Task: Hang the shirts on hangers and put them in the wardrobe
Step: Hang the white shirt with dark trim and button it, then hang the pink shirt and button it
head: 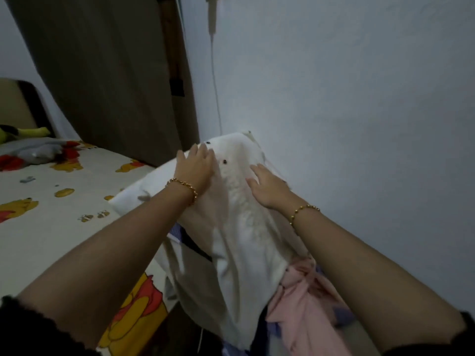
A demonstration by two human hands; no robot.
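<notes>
A white shirt (239, 242) with small dark buttons hangs in front of me, draped over a pile of clothes beside the wall. My left hand (196, 167) lies on its upper left part with the fingers spread near the collar. My right hand (267, 187) rests flat on the upper right part, fingers straight. Both wrists wear gold bead bracelets. A pale corner (248, 133) sticks out at the shirt's top, possibly a hanger end; the rest is hidden under the cloth. No wardrobe is in view.
A pink garment (305, 301) and bluish clothes lie under the shirt at lower right. A bed with a cartoon-bear sheet (51, 201) fills the left. A brown curtain (108, 68) hangs behind it. A cable (216, 86) runs down the white wall (359, 98).
</notes>
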